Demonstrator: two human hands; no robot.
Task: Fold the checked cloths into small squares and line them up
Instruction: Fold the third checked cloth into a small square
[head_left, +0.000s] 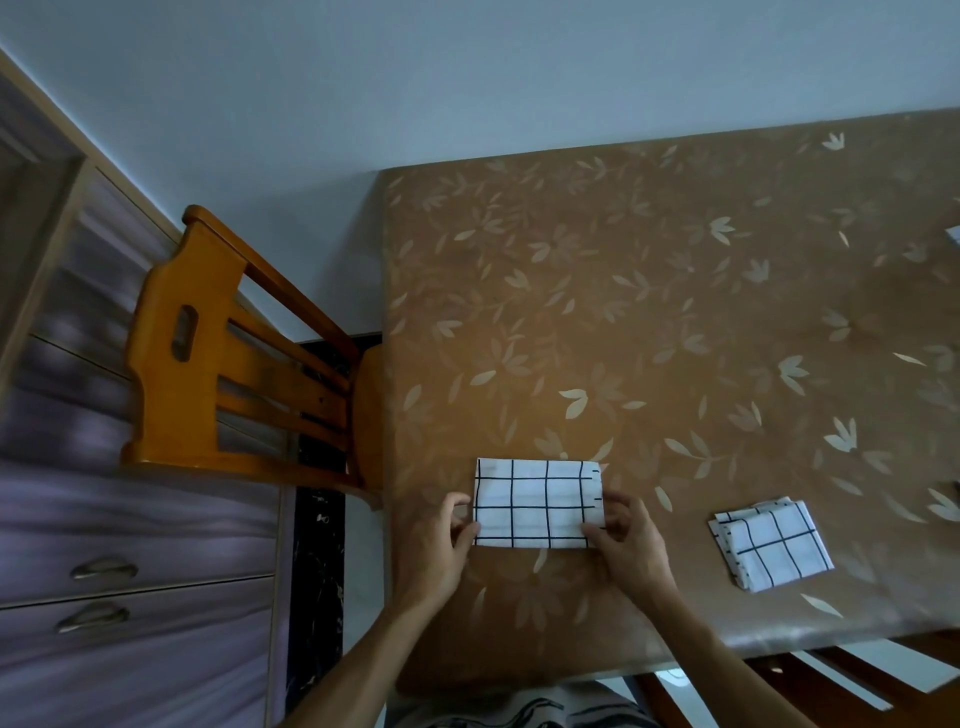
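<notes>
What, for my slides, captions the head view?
Left hand and right hand pinch ends of a cloth; a folded square lies beside.

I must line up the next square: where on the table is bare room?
Free: the table strip between the held cloth and the folded square, and most behind them to the far edge. Crowded: around the left hand and right hand.
</notes>
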